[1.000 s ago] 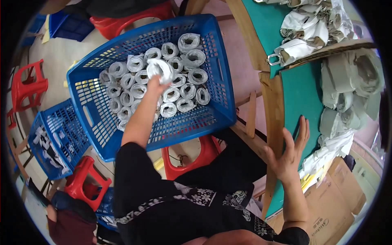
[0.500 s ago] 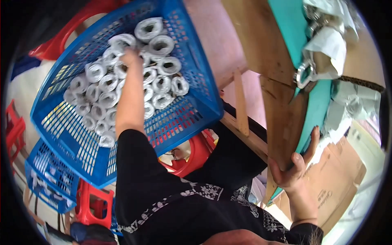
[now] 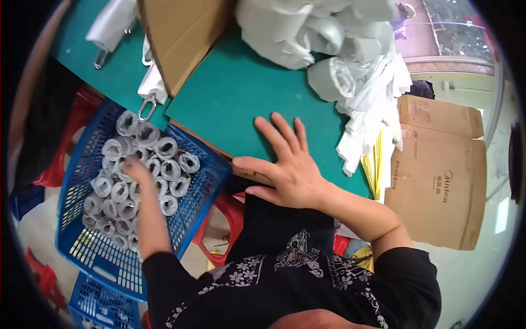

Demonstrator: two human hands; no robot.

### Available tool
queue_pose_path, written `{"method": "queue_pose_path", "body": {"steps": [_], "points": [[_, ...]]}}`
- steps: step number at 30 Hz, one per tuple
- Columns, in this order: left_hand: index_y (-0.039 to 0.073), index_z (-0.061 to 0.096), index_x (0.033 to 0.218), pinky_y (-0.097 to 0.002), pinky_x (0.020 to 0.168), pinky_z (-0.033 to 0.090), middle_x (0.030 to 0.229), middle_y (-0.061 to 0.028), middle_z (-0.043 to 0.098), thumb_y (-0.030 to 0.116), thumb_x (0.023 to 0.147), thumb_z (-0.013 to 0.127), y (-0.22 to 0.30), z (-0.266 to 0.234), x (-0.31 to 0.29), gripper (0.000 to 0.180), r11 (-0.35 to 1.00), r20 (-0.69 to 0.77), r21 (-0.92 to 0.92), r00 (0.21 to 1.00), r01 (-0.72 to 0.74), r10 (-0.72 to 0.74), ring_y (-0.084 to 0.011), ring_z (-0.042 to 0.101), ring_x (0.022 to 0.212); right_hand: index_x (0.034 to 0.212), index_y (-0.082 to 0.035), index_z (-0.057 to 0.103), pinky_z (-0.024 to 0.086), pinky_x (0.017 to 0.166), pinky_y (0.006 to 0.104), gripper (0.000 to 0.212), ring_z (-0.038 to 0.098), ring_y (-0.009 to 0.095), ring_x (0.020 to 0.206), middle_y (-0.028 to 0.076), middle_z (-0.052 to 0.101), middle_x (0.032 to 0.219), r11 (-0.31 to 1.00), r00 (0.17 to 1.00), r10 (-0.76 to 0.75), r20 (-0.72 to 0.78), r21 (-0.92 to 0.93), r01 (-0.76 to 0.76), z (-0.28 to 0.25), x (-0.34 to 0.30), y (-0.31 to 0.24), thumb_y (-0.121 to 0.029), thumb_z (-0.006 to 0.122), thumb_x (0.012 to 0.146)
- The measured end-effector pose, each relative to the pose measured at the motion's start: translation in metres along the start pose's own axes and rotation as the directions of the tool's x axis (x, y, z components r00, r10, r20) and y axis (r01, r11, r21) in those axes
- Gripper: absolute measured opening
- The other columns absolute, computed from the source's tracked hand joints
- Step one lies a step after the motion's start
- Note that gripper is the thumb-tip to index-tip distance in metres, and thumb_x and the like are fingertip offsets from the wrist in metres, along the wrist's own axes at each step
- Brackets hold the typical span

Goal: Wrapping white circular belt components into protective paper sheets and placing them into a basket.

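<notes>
At the left, a blue plastic basket (image 3: 216, 174) holds many white-wrapped rolls (image 3: 166, 148) standing on end, their hollow ends facing up. My left hand (image 3: 133, 168) reaches down among them with its fingers curled in against the rolls. The rolls and the hand itself hide what is in those fingers. My right hand (image 3: 293, 172) lies spread at the near edge of the green tabletop (image 3: 241, 104) and holds nothing. A white-wrapped piece with a metal loop (image 3: 153, 90) lies on the table beyond the basket.
A cardboard piece (image 3: 181, 38) stands on the table. Crumpled white wrappings (image 3: 329, 38) are heaped at the far right, above yellow strips (image 3: 373, 164). A flattened carton (image 3: 438, 181) is at the right. Red stools (image 3: 219, 230) and another blue basket (image 3: 104, 301) are below.
The view has swung right, bringing the tabletop and white heap into the middle. My right hand now lies spread on the table's near edge; my left hand is still among the rolls.
</notes>
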State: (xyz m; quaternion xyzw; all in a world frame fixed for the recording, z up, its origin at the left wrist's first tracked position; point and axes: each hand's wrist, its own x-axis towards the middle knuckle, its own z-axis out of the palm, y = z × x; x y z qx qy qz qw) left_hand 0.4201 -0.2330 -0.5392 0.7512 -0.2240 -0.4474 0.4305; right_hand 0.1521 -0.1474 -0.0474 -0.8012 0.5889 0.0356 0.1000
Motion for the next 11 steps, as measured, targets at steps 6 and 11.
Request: {"method": "queue_pose_path", "body": {"steps": [6,11], "points": [[0.0,0.053,0.103,-0.0322,0.073,0.046,0.086,-0.0136,0.058,0.002,0.081,0.059,0.307,-0.04,-0.309,0.023,0.168,0.4,-0.546,-0.08,-0.821,0.913,-0.0262,0.055,0.076,0.125,-0.002,0.044,0.024,0.105,0.0439,0.058,0.038,0.036,0.123,0.019,0.044,0.128,0.956,0.746,-0.024,-0.665,0.204,0.213,-0.014,-0.021,0.057,-0.022,0.068,0.076],[0.006,0.061,0.096,-0.038,0.083,0.044,0.097,-0.0142,0.062,0.022,0.083,0.062,0.464,0.04,-0.319,0.021,0.325,0.335,-0.188,0.251,-0.927,0.908,-0.0293,0.059,0.092,0.114,0.005,0.052,0.042,0.091,0.0409,0.071,0.053,0.037,0.105,0.024,0.056,0.11,0.983,0.542,0.179,-0.821,0.126,-0.135,-0.158,0.051,0.132,-0.04,0.078,0.065]]}}
